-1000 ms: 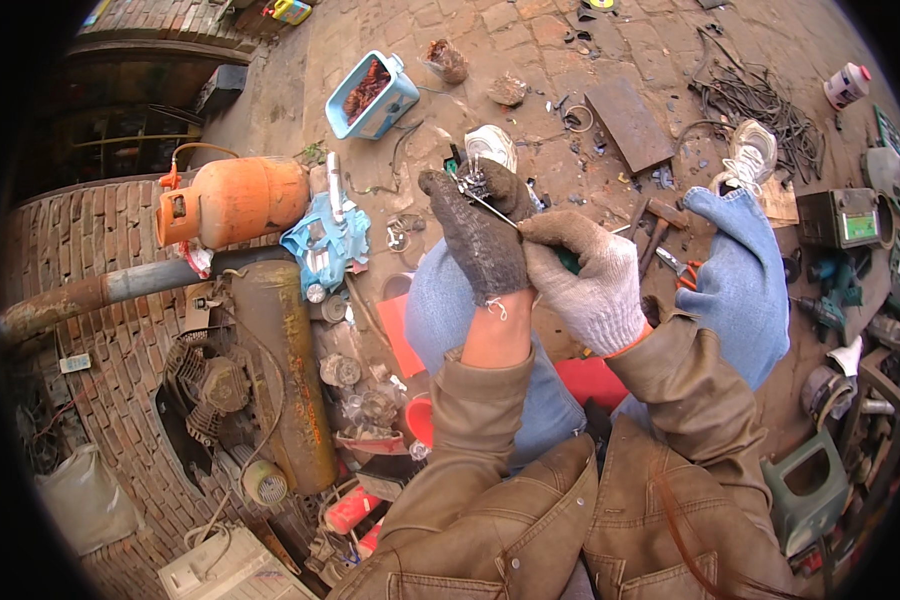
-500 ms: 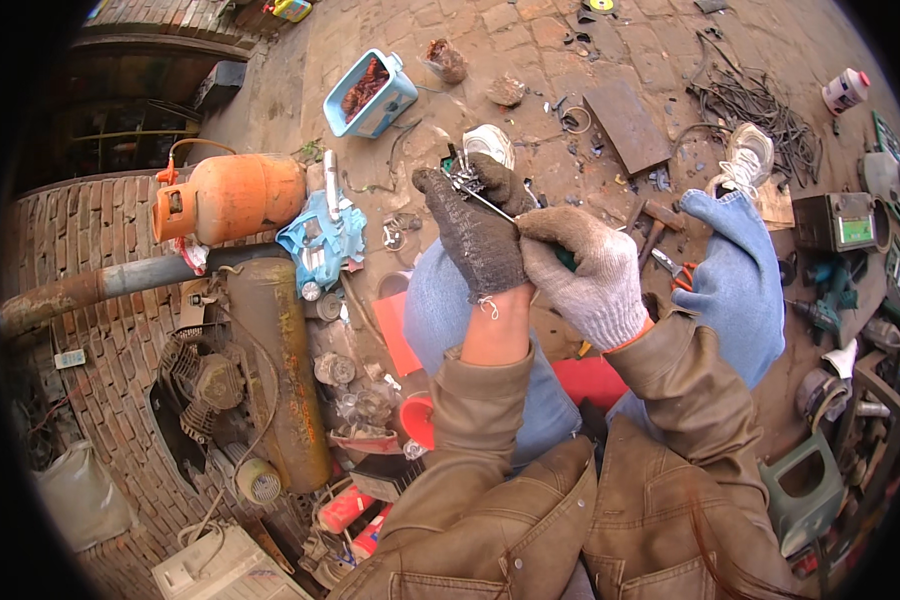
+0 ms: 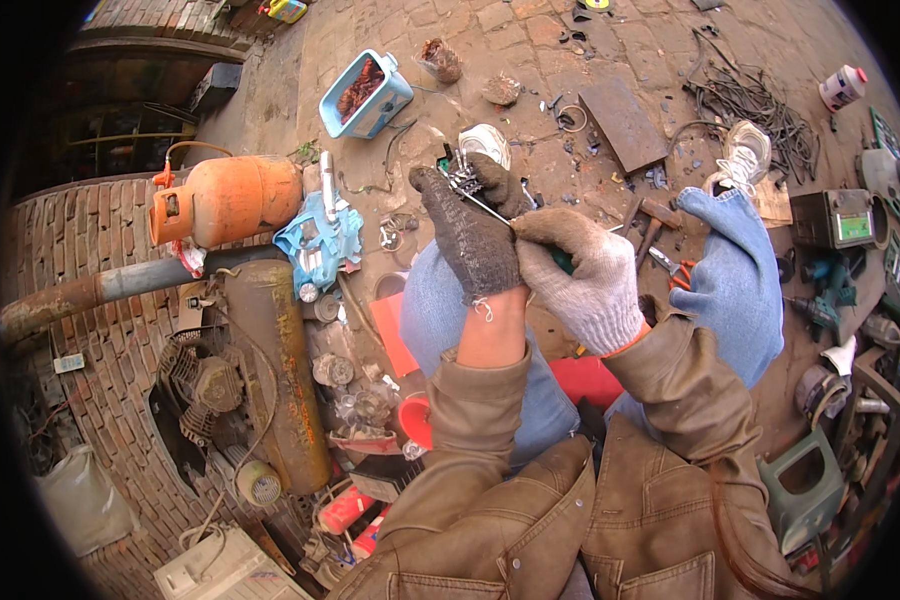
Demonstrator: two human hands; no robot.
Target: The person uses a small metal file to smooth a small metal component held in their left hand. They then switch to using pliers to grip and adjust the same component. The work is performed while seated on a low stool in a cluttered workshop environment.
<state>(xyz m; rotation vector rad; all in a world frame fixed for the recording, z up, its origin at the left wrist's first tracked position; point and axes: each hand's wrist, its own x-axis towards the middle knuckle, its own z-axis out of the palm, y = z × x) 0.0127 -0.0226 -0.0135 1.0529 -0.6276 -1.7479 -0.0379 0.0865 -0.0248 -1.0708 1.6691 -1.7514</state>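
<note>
My left hand [image 3: 473,235], in a dark, soiled knit glove, is closed around a small metal part [image 3: 462,180] with a bit of green at its upper end. In a whitish glove with brown-stained fingers, my right hand [image 3: 582,270] grips a screwdriver. The screwdriver's thin shaft [image 3: 492,210] reaches left to the metal part, and a patch of its green handle [image 3: 562,262] shows under the palm. Where the tip meets the part is too small to make out. Both hands are close together above my knees.
A blue tub [image 3: 377,112] stands ahead, left of a flat steel block [image 3: 622,125]. An orange gas cylinder [image 3: 238,200] lies left, near a rusty tank [image 3: 270,375]. On my right are a hammer [image 3: 654,222], orange-handled pliers [image 3: 678,272], a cable heap [image 3: 755,115] and a battery [image 3: 832,220].
The whole view has shifted slightly to the left. Both hands keep nearly the same pose, the screwdriver still against the small metal part.
</note>
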